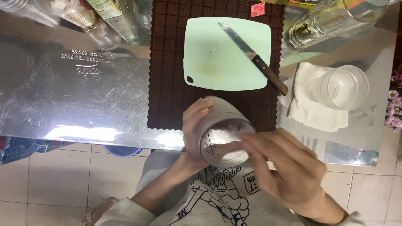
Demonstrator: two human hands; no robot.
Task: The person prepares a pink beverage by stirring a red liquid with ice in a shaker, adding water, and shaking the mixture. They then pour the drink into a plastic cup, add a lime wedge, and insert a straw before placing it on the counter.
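Our left hand (196, 125) wraps the side of a clear measuring cup (224, 136) held over the counter (83, 96) edge; our right hand (284, 167) reaches fingers into its mouth, gripping nothing we can see. It looks light, rigid, perhaps slippery; best gripped around the wall. Beyond lie a cutting board (217, 58) and knife (255, 58).

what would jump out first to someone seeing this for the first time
The eye lands on the white cup at the table's near edge, held in the left hand, with the right hand reaching over its mouth. Behind it, a pale green cutting board lies on a dark brown mat, with a wooden-handled knife lying diagonally across the board's right side. To the right, a clear glass rests on a folded white cloth.
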